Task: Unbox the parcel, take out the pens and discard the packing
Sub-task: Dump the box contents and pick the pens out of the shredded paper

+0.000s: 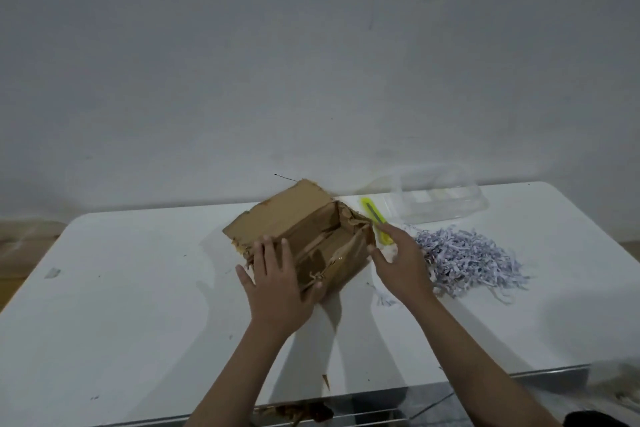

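A brown cardboard box (304, 222) lies open on the white table (138, 288), its torn flaps spread and its inside showing only cardboard. My left hand (277, 284) grips the box's near corner, fingers over the front wall. My right hand (401, 260) hovers just to the right of the box with fingers apart, holding nothing. A heap of pale shredded paper packing (467, 260) lies on the table right of that hand. No pens are visible.
A yellow utility knife (375, 217) lies behind my right hand. A clear plastic container (440, 198) stands at the back right by the wall. Cardboard scraps (298, 412) lie below the table's front edge. A small scrap (52, 272) lies far left.
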`<control>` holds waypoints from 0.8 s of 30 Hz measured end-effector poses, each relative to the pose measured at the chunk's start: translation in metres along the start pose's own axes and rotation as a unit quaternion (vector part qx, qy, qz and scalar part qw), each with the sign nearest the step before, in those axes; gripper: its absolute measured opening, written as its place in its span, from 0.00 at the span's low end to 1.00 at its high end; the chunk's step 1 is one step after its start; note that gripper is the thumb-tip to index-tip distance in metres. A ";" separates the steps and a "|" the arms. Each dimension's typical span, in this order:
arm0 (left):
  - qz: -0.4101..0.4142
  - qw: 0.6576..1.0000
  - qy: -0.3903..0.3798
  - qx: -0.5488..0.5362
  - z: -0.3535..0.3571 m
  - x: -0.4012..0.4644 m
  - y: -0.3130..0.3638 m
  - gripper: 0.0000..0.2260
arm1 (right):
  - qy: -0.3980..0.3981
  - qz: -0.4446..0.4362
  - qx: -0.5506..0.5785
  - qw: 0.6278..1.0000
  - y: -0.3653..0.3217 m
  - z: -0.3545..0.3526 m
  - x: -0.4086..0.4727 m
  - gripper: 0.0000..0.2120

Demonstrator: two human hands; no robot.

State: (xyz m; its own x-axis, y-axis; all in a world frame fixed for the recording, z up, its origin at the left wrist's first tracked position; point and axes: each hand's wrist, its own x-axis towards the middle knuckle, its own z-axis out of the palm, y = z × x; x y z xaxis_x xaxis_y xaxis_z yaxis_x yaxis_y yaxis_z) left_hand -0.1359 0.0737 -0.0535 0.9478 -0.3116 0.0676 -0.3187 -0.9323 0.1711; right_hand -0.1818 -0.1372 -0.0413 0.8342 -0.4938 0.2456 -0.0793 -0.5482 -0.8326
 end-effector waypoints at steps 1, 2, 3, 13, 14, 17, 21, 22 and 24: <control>0.018 1.000 -0.009 0.019 0.001 0.002 -0.007 0.44 | -0.014 -0.018 -0.004 1.000 0.000 0.004 0.004 0.20; 0.035 0.999 -0.017 0.037 0.000 0.004 -0.014 0.44 | -0.041 -0.018 -0.005 0.999 -0.003 0.008 0.008 0.23; 0.047 0.997 -0.018 0.051 -0.002 0.005 -0.020 0.43 | -0.069 -0.012 0.005 0.998 -0.004 0.013 0.011 0.24; 0.016 0.998 -0.036 0.058 -0.018 0.018 -0.056 0.41 | -0.117 -0.072 -0.071 0.988 0.012 0.017 -0.021 0.26; 0.015 0.998 -0.031 0.050 -0.015 0.016 -0.056 0.40 | -0.111 -0.089 -0.098 0.985 0.020 0.013 -0.029 0.23; 0.008 0.999 -0.025 0.024 -0.007 0.011 -0.050 0.39 | -0.113 -0.180 -0.177 0.961 0.048 0.006 -0.045 0.16; -0.021 1.000 -0.018 0.007 0.000 0.004 -0.042 0.38 | -0.082 -0.282 -0.257 0.921 0.068 -0.006 -0.042 0.06; -0.033 0.999 -0.015 0.001 0.000 0.003 -0.039 0.38 | -0.073 -0.300 -0.267 0.913 0.071 -0.011 -0.040 0.07; -0.056 0.998 -0.003 -0.013 0.000 0.001 -0.030 0.38 | -0.069 -0.316 -0.290 0.901 0.078 -0.025 -0.036 0.08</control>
State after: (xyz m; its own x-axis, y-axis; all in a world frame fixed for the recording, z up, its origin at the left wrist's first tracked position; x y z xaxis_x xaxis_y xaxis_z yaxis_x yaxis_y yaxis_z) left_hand -0.1250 0.1015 -0.0588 0.9776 -0.2063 0.0411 -0.2104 -0.9562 0.2033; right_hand -0.2315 -0.1793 -0.1028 0.8698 0.1076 0.4816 0.1966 -0.9707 -0.1383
